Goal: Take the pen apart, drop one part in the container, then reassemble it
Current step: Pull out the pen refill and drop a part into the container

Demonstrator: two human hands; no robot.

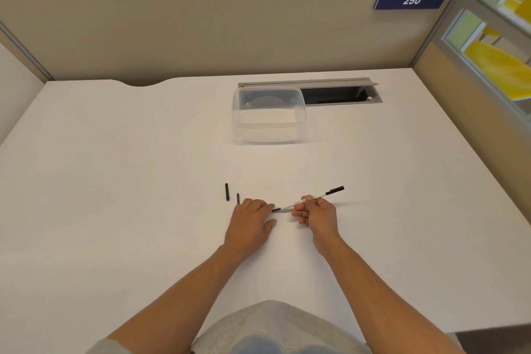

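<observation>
- Right hand [316, 214] has its fingers [298, 213] curled around the slim white pen barrel with black ends [309, 199], holding it tilted just above the white desk [115, 181].
- Left hand [253, 215] lies knuckles-up, its fingers pinching the barrel's near black end.
- Two short black pen pieces [227, 192] lie on the desk just left of that hand.
- Clear plastic container [268, 115] sits well beyond.
</observation>
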